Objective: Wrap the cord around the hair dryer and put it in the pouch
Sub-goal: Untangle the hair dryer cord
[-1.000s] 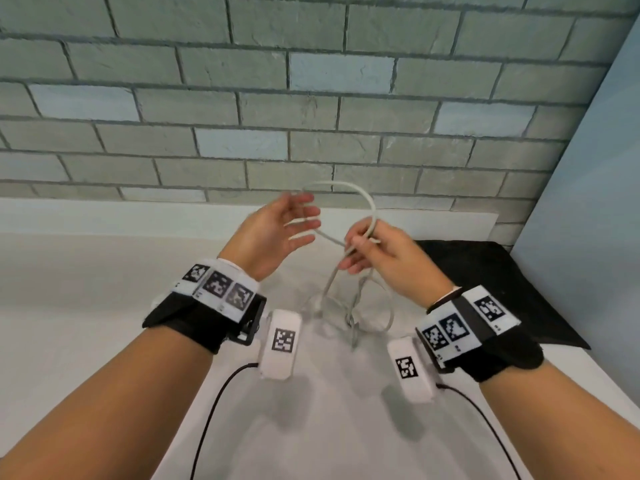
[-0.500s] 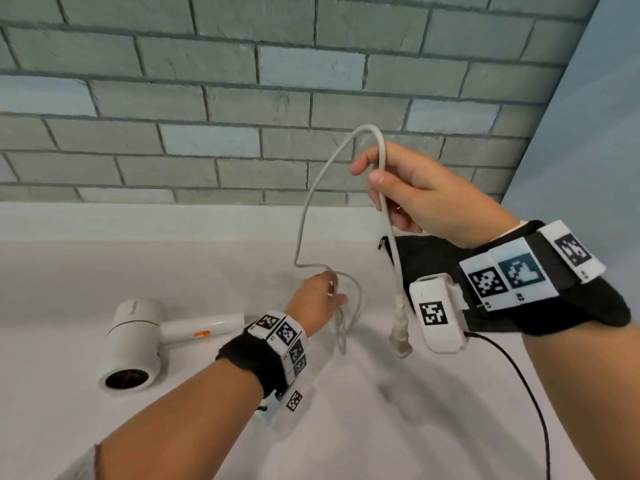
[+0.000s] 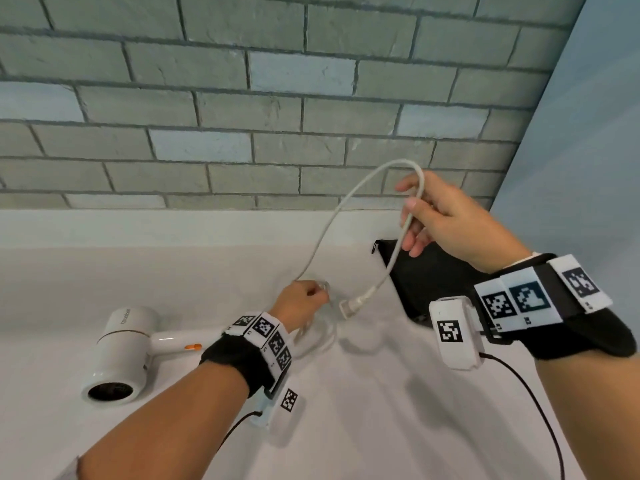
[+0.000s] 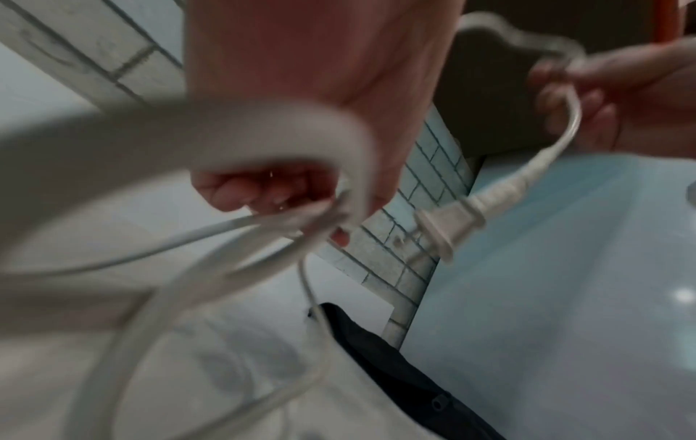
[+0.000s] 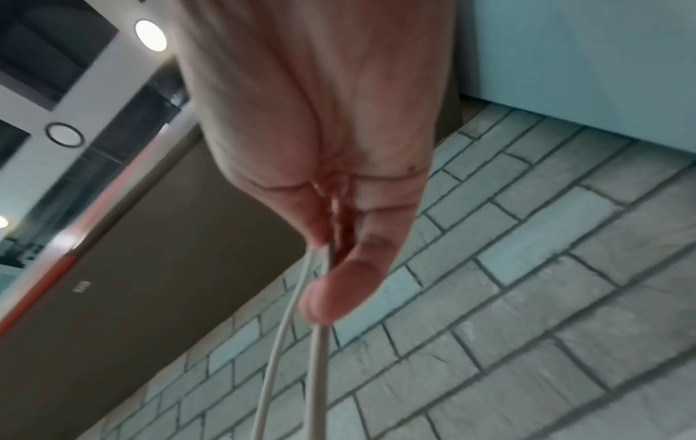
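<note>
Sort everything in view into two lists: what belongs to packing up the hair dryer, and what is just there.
Belongs to the job:
- hair dryer, lying on the counter
- cord, gripped by the left hand, pinched by the right hand
- plug, hanging off the cord
- black pouch

Just there:
- white counter
- brick wall

We are looking at what seems to be a mock bathroom corner set up inside a larger building. A grey-green brick-patterned tiled wall (image 3: 242, 109) is rising behind a smooth white moulded counter (image 3: 363, 393), and a plain pale blue side panel (image 3: 588, 168) is closing off the right. A white plastic hair dryer with an orange switch (image 3: 128, 344) is lying on the counter. Past the hand, the right wrist view is showing round recessed ceiling lights (image 5: 150, 35) and dark ceiling panels, like a hall or studio.
</note>
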Available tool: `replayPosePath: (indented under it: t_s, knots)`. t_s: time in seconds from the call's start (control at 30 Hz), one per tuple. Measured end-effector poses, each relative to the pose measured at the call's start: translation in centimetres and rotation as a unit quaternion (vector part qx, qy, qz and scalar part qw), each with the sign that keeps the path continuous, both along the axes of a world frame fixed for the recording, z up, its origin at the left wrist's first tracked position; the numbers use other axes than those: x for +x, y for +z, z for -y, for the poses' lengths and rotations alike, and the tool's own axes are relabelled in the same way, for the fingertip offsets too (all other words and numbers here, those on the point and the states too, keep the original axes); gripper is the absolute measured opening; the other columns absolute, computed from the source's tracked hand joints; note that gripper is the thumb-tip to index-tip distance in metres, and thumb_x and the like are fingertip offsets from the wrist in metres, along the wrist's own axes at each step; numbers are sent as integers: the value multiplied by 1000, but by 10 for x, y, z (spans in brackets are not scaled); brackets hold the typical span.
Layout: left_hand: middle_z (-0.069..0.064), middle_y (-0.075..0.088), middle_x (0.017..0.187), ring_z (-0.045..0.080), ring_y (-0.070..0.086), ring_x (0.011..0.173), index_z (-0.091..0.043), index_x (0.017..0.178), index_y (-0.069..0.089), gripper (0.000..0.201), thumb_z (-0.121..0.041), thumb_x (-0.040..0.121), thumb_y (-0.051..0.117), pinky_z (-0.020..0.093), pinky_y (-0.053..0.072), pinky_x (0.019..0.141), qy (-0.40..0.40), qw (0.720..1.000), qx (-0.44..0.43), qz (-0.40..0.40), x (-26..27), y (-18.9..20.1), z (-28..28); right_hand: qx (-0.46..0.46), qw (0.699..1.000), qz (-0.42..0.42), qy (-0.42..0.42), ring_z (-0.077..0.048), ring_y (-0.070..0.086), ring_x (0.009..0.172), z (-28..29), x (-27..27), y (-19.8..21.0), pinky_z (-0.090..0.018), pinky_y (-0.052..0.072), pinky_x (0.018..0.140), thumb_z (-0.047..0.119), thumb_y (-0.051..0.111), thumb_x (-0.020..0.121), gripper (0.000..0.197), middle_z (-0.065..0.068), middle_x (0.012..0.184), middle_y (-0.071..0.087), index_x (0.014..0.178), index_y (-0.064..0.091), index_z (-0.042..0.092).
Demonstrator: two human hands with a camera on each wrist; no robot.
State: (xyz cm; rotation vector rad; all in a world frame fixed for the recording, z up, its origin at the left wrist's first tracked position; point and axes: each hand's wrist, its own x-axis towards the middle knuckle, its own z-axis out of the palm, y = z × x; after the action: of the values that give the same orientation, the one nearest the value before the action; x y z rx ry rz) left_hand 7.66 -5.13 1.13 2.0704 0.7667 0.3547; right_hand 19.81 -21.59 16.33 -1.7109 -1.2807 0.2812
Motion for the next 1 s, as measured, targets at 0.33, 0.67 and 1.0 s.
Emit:
replayPosePath:
  t_s: [0.33,0.67,1.0]
  knots:
    - [-6,42,60,2,37,51,-20,74,55,23,-19,95,45,17,31,55,-119,990,32,63,-58,46,-24,-293,936,114,-156,-33,62,91,-25,31,-78,-36,57,70,5,43,90,44,-21,117,51,133,38,13]
    - [-5,53,72,-5,50,63,-13,89,58,11,-12,93,48,8,39,65,-188,979,46,61,-89,95,-16,-96,974,155,136,-15,56,78,-64,-39,-56,-11,36,65,28,64,83,20,-7,88,64,96,70,13]
    - [-4,58,79,1,48,71,-20,75,57,11,-24,84,52,12,39,66,-141,978,72,136,-117,107,-34,-228,966,-60,-108,-18,56,78,-55,5,-79,-27,46,65,30,53,90,44,-13,93,54,124,42,4]
